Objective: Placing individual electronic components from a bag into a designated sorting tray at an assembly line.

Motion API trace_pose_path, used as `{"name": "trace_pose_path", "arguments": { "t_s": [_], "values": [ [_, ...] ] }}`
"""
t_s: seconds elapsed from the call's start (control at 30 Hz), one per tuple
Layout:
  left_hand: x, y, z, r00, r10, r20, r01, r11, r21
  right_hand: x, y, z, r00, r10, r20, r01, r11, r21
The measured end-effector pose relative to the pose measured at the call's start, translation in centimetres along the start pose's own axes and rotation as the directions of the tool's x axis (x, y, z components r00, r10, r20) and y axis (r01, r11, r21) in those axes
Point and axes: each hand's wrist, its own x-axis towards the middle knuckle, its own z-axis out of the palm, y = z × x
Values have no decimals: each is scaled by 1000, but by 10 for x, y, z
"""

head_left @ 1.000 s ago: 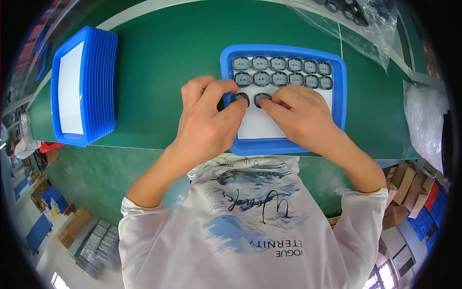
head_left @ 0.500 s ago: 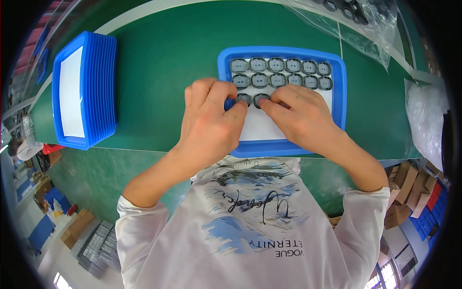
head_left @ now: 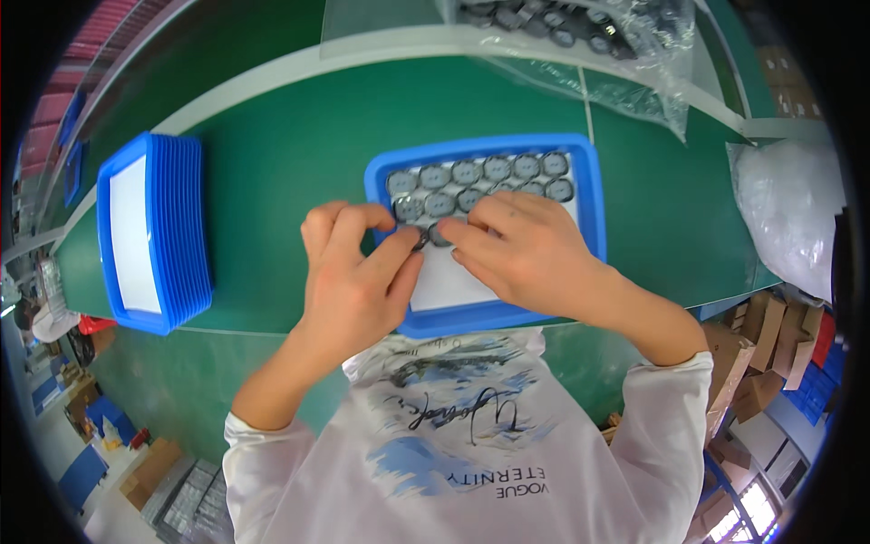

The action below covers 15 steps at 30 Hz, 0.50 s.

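Observation:
A blue tray (head_left: 594, 199) with a white lining (head_left: 444, 281) lies in front of me. Small dark rounded plastic parts with grey middles (head_left: 466, 172) sit in it in two rows, with a third row begun at the left. My left hand (head_left: 349, 276) is closed at the tray's left side, thumb and forefinger pinching the leftmost part of that third row (head_left: 420, 239). Beside it, my right hand (head_left: 535, 249) reaches over the tray, its thumb and finger closed on the neighbouring part (head_left: 438, 236). My fingers partly hide both of these parts and some of the second row.
At the left of the green table (head_left: 281, 163) stands a stack of blue trays (head_left: 177, 236), white lining in the front one. A clear plastic bag (head_left: 580, 36) of similar dark parts lies at the back. More clear plastic (head_left: 784, 218) is at the right edge.
The whole view has shifted, so the tray and both hands now appear lower and further left. Both hands stay at the third row, the fingers still on the same two parts.

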Motion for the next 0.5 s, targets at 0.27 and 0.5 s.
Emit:
{"name": "trace_pose_path", "arguments": {
  "t_s": [0.27, 0.5],
  "values": [
    [168, -30, 36, 972, 212, -106, -205, 976, 71, 67, 142, -55, 920, 264, -290, -337, 910, -242],
    [249, -25, 156, 989, 148, 26, -147, 923, 355, 44, 236, -46, 914, 344, -214, -401, 842, -361]
  ]
}}
